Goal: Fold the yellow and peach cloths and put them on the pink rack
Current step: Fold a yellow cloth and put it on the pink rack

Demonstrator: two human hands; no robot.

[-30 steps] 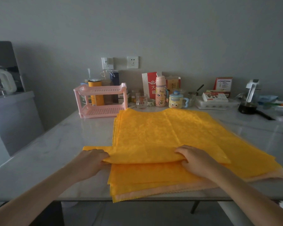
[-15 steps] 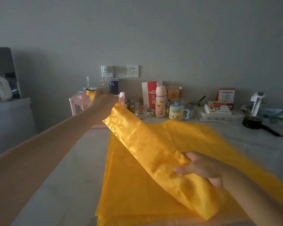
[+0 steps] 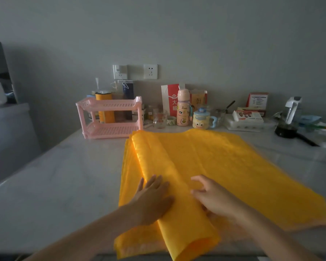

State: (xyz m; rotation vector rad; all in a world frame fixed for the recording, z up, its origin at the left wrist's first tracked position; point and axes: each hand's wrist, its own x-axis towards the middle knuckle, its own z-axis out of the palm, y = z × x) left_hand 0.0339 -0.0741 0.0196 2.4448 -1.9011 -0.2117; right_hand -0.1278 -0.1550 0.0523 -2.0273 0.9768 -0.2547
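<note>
A stack of yellow cloths (image 3: 224,166) lies spread on the marble table (image 3: 64,185). Its top layer is folded over from the left into a long strip that runs from the far left corner to the near edge. My left hand (image 3: 152,198) lies flat on that strip with straight fingers. My right hand (image 3: 209,196) rests on the cloth just right of it, fingers loosely bent, holding nothing that I can see. The two-tier pink rack (image 3: 109,105) stands at the far left of the cloth, both shelves bare. I cannot make out the peach cloth under the yellow layers.
Behind the cloth along the wall stand a glass (image 3: 160,118), a pink bottle (image 3: 183,108), a yellow cartoon mug (image 3: 201,119), a white box (image 3: 247,119) and a dark pan (image 3: 286,129). Yellow and dark canisters stand behind the rack. A grey cabinet (image 3: 9,136) is at the left.
My left hand, which had lifted the cloth's left edge high and carried it over, has come down flat on the folded strip. My right hand has let go of the edge and rests on the cloth.
</note>
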